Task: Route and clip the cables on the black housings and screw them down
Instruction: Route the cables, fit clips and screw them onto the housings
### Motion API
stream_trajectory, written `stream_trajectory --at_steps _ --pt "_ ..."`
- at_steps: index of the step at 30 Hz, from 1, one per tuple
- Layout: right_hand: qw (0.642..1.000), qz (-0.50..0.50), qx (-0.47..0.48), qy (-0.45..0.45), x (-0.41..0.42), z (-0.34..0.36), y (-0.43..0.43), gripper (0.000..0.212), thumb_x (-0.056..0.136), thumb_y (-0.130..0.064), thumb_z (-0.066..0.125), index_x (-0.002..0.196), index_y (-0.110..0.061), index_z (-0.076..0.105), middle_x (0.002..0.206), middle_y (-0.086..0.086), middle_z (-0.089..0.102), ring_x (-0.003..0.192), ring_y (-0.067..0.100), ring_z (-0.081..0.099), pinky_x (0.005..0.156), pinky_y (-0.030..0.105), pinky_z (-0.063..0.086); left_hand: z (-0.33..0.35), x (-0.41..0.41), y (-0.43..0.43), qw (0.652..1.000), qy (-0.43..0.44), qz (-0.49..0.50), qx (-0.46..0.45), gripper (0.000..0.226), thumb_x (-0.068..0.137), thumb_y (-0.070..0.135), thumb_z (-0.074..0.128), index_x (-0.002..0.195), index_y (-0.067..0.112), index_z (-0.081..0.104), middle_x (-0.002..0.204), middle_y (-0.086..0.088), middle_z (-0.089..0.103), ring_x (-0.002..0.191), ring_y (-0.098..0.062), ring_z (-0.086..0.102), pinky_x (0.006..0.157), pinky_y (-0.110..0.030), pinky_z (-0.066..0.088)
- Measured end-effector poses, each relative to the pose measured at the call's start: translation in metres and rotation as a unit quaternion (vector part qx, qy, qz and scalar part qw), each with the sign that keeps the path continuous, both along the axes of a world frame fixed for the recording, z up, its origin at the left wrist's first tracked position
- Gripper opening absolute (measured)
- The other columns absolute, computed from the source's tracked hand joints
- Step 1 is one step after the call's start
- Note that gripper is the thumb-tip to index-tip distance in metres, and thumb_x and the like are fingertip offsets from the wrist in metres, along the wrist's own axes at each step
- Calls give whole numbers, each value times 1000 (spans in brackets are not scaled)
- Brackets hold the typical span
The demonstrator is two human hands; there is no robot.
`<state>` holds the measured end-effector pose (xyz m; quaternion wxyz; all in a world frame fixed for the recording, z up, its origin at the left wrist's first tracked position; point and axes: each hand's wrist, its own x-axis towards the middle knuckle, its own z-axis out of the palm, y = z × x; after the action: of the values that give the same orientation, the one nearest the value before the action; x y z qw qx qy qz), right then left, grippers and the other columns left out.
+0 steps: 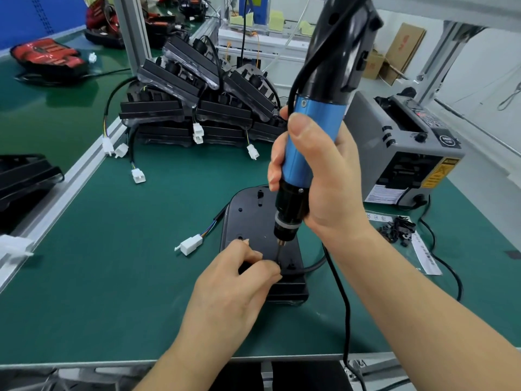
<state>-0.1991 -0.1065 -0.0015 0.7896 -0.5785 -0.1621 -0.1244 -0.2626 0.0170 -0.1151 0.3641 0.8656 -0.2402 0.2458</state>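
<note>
A black housing lies flat on the green mat in front of me. Its cable leaves on the right; a wire tail with a white connector lies to its left. My right hand grips a blue and black electric screwdriver held upright, its bit pressed down near the housing's front edge. My left hand pinches a small black clip right beside the bit. The screw itself is hidden by my fingers.
A pile of black housings with cables and white connectors stands at the back. A grey tape dispenser sits at the right, with a heap of small black clips on paper beside it. The screwdriver's cord hangs toward me. Red-lensed parts lie far left.
</note>
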Motion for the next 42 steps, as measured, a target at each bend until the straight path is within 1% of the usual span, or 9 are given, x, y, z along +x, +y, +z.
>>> stream_trajectory --at_steps 4,8,9,12,16,19,26,31,42 --pt "1000 4 3 -11 -2 0 -1 33 78 -31 61 95 -5 51 59 3 56 44 18 51 46 28 44 -1 1 0 1000 0 -1 -2 24 88 27 53 82 12 71 82 -6 54 82 -26 64 67 -39 56" --pt "1000 28 -6 -8 -4 2 3 45 76 -30 63 99 6 49 61 5 56 45 20 52 49 30 45 -3 1 0 1000 -5 -2 -3 23 88 27 54 82 12 71 83 -5 53 81 -25 63 68 -38 55" --pt "1000 28 -14 -2 -4 2 5 41 75 -30 64 97 3 52 62 6 57 47 20 52 50 30 45 -4 1 0 1000 -5 -3 -3 23 88 27 54 83 12 71 83 -5 53 82 -25 63 69 -38 55" --pt "999 1 -49 13 -6 3 10 14 77 -26 70 82 -18 59 67 5 60 51 19 56 53 30 48 -7 2 1 1000 -9 -5 -3 20 88 25 55 85 13 71 86 -4 54 84 -24 63 76 -36 54" --pt "996 -57 -72 2 -9 2 15 13 82 -22 68 81 -18 55 66 3 58 50 18 53 51 29 47 -10 2 0 1000 -17 -1 -2 16 88 24 56 86 14 69 88 -4 54 86 -24 62 84 -32 50" --pt "995 -83 -58 -5 -10 1 13 14 85 -20 66 83 -15 53 66 6 55 49 17 52 49 29 47 -12 2 0 1000 -14 1 -2 18 88 24 55 86 15 70 88 -4 54 88 -24 63 88 -33 50" --pt "994 -102 -28 -10 -13 -1 7 14 86 -19 64 84 -12 52 63 8 52 48 19 50 49 31 47 -12 1 0 1000 -12 4 6 17 88 25 55 86 16 69 88 -3 53 90 -25 63 83 -34 51" --pt "995 -100 -19 -7 -14 0 6 14 86 -18 64 85 -11 52 62 7 52 47 18 50 48 31 46 -8 1 -2 1000 -18 14 9 21 88 26 54 83 14 70 85 -4 54 86 -25 63 70 -35 55" --pt "995 -96 -14 -8 -15 -2 6 13 85 -19 65 85 -13 54 64 6 54 49 19 51 49 30 47 -6 0 -2 1000 -18 8 2 20 88 26 54 83 14 69 85 -4 53 84 -24 62 73 -30 48"
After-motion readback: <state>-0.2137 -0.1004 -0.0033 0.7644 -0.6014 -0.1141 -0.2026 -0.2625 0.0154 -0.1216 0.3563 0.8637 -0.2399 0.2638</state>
